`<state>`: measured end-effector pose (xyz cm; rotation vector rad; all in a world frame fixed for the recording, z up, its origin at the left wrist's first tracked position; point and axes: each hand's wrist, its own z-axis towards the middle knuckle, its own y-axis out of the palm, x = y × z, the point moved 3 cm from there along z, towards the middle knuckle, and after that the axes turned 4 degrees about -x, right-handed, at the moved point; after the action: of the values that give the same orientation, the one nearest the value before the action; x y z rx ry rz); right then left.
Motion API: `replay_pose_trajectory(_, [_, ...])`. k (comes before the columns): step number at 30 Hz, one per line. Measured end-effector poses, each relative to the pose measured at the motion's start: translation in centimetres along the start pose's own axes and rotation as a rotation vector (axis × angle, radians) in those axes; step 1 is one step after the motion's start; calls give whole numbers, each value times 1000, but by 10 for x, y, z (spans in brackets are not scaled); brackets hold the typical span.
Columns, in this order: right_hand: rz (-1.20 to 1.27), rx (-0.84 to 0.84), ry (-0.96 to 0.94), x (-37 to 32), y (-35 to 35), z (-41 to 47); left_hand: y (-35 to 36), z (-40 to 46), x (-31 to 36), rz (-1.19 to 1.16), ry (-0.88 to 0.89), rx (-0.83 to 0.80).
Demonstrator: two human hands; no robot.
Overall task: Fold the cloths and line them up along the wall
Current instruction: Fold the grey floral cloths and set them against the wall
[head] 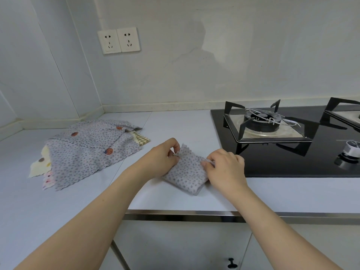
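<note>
Both forearms come in from the bottom edge, over the cabinet front with its black knob [232, 263]. Left hand [159, 157] and right hand [227, 168] meet on the small folded cloth [188, 172], grey with a dark dot print, lying on the pale surface [175, 199] near its front edge, just left of the hob.

Left grip: thumb and fingertips pinched narrow on the cloth's upper left edge, near the scalloped corner that sticks up. Right grip: fingers curled over the cloth's right edge, thumb tip on top of the fabric. Cloth looks doubled over, fold line along the near lower side.

Pile of unfolded cloths [89, 151] sits to the left, well apart from the hands, toward the corner of the wall. Top layers are the same grey dotted print with a few red-brown spots. A checked yellow-green cloth [141, 139] pokes out at the right side, a cream cloth [40, 165] at the left, a pink patterned edge [47, 181] at the bottom left.

Black glass gas hob [292, 152] on the right, burner with black pan support [263, 123], control knob [350, 150] near the front. Double wall socket [118, 40] above the pile. No cloth lies against the wall.
</note>
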<state>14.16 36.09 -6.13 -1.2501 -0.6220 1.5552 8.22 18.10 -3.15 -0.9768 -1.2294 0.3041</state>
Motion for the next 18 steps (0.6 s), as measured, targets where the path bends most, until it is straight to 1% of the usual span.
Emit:
replay_pose_trajectory(4, [21, -1, 10, 1, 0, 0, 1, -7, 0, 28, 74, -6])
replay_pose_trajectory(7, [53, -11, 17, 1, -1, 1, -1, -7, -2, -5, 65, 25])
replay_pose_trajectory(12, [100, -7, 19, 1, -2, 1, -3, -1, -5, -101, -21, 41])
replay_pose_trajectory(14, [101, 2, 22, 1, -2, 2, -2, 2, -4, -107, -62, 50])
replay_pose_trajectory(16, [84, 12, 24, 0, -2, 2, -1, 5, -3, -101, -88, 67])
replay_pose_trajectory(18, [34, 18, 30, 0, -1, 1, 0, 7, -1, -151, -119, 91])
